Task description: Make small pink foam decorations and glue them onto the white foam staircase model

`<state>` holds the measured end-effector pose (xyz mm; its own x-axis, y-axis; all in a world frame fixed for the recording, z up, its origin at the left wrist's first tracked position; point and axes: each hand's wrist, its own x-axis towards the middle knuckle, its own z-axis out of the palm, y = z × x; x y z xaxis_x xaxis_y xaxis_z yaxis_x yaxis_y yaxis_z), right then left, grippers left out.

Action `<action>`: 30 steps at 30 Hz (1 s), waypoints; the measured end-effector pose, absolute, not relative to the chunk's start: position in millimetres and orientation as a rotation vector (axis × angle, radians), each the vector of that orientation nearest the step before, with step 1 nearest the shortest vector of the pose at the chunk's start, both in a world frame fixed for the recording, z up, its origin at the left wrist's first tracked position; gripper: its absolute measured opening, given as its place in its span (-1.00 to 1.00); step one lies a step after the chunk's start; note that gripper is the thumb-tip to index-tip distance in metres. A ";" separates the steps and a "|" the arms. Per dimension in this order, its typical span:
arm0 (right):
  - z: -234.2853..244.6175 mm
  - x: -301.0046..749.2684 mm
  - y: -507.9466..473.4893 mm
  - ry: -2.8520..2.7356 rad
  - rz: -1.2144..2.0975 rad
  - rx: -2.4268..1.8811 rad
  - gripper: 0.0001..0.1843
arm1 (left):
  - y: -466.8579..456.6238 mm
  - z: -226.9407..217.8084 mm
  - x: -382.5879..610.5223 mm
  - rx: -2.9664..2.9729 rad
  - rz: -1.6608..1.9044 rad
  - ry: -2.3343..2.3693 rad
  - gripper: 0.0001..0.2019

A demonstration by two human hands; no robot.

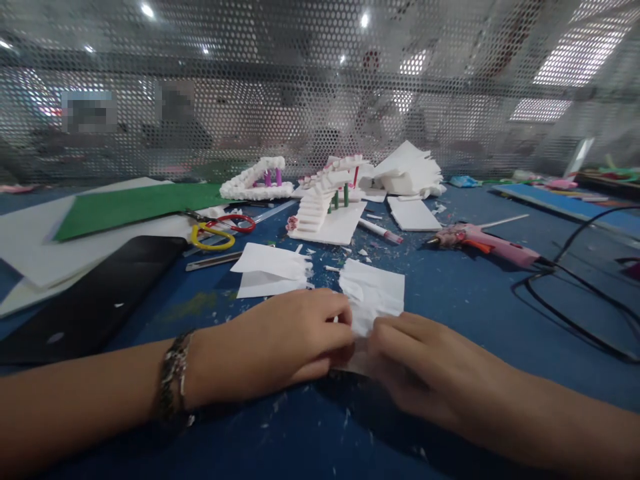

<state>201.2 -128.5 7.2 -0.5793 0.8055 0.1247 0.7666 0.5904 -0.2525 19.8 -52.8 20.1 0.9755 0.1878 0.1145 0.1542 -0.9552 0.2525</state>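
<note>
My left hand [280, 340] and my right hand [420, 363] meet low in the middle of the view, both pinched on the near edge of a white foam sheet [373, 290] that lies on the blue table [450, 300]. The fingers of each hand are closed on the sheet's torn lower edge. A beaded bracelet [174, 383] sits on my left wrist. Another piece of white foam [273, 270] lies just beyond my left hand.
A pink glue gun [483, 243] with a black cable [575, 300] lies to the right. White foam staircase models [325, 210] stand at the back, with scissors [220, 230], a pen [380, 231], green card [135, 203] and a black sheet [95, 293] on the left. A perforated screen [320, 87] closes off the far side.
</note>
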 end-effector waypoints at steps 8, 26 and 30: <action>10.7 209.0 -128.4 -2.606 0.413 -1.278 -0.91 | -49.0 19.8 18.0 2.904 0.145 0.210 -0.88; 9.2 204.4 -123.7 -2.606 0.340 -1.273 -0.79 | -49.9 14.3 19.1 2.818 0.174 0.361 -0.89; 7.9 203.1 -121.5 -2.526 0.392 -1.336 -0.86 | -50.2 12.9 19.5 2.840 0.192 0.357 -0.95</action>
